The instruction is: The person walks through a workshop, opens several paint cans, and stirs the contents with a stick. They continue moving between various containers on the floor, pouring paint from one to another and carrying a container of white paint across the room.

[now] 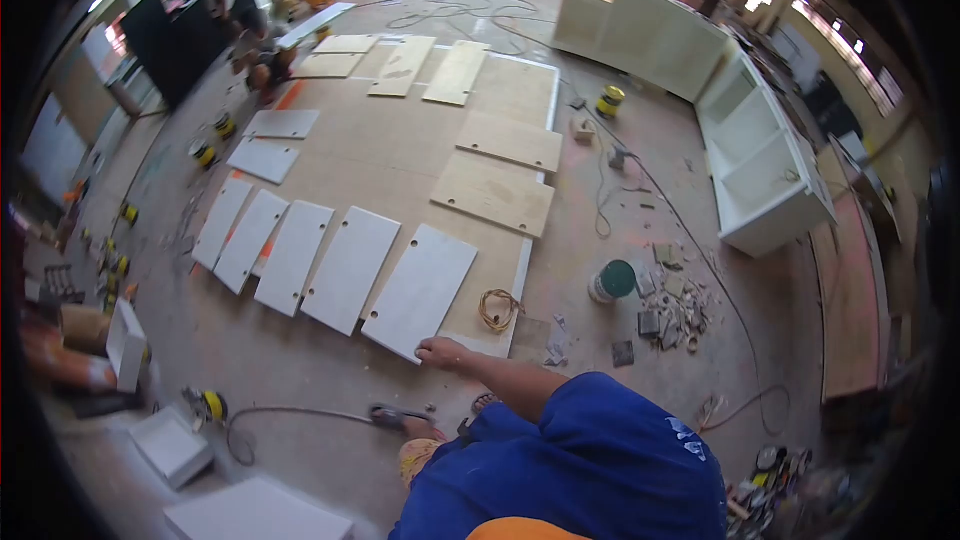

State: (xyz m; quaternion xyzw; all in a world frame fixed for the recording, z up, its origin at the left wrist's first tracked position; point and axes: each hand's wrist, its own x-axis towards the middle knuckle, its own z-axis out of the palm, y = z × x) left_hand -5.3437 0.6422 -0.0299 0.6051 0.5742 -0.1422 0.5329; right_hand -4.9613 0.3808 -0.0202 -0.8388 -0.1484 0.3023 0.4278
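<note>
— Floor (300,360) of a workshop: concrete, dusty, strewn with gear. What is nearest?
— The right hand (440,351), arm reaching from a blue sleeve, with fingers laid on the near corner of a white panel (420,290). I cannot tell whether the grip is closed over the edge or merely resting on it. The left hand is out of view.
— Where does the panel lie?
— Flat, partly on the floor and partly on a big sheet (380,160), at the right end of a fanned row (292,256) of like pieces. A coil (499,309) sits just beside it, a tub (612,281) further right.
— Step in hand?
— In my judgement, setting or squaring this panel in the row. A next move calls for a sure hold on that corner and clearance from the coil.
— Beyond?
— Bare boards (492,192), then cabinets (765,175).
</note>
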